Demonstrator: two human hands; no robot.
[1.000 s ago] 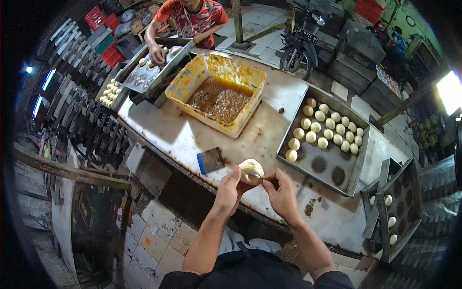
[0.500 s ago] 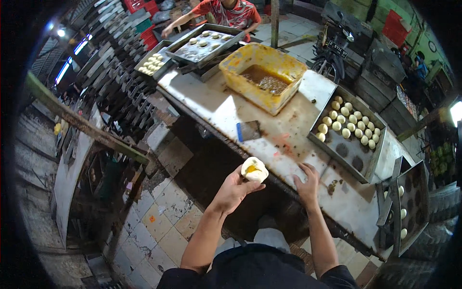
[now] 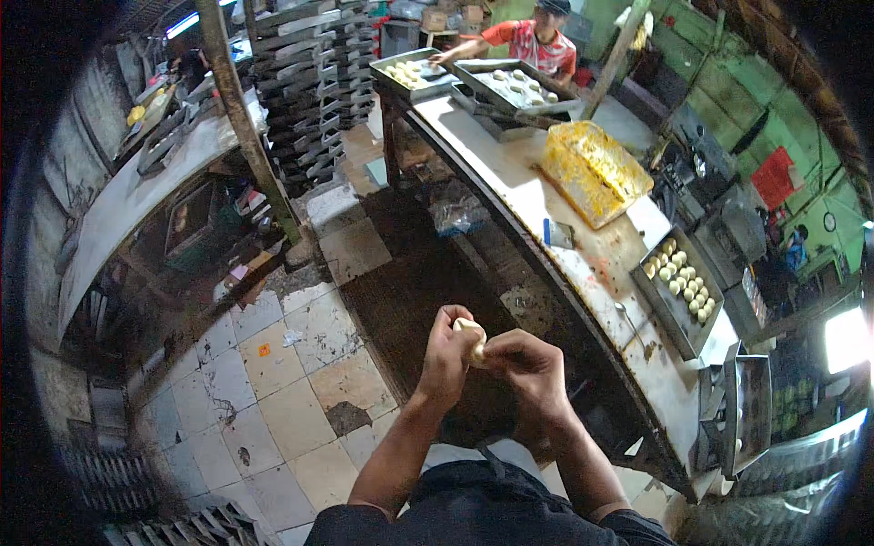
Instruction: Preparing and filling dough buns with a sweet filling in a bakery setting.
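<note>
A ball of pale dough (image 3: 471,335) is held between my two hands in front of my body, off the table's near edge. My left hand (image 3: 444,362) wraps round it from the left, fingers curled. From the right, my right hand (image 3: 528,366) pinches the dough's edge. Dough and fingers hide whatever is inside. On the table (image 3: 596,300) to the right lies a metal spoon (image 3: 626,317), with a blue-edged scraper (image 3: 558,234) farther back.
A yellow-smeared tub (image 3: 596,177) stands on the table. Beyond the spoon sits a metal tray (image 3: 663,314) with several dough balls (image 3: 675,271). At the far end, a person (image 3: 537,45) reaches to another tray (image 3: 401,77). A wooden post (image 3: 246,118) rises at left.
My right hand has left the tabletop and now grips the dough beside my left hand. The dough's opening with its yellow filling no longer shows. The view has swung left.
</note>
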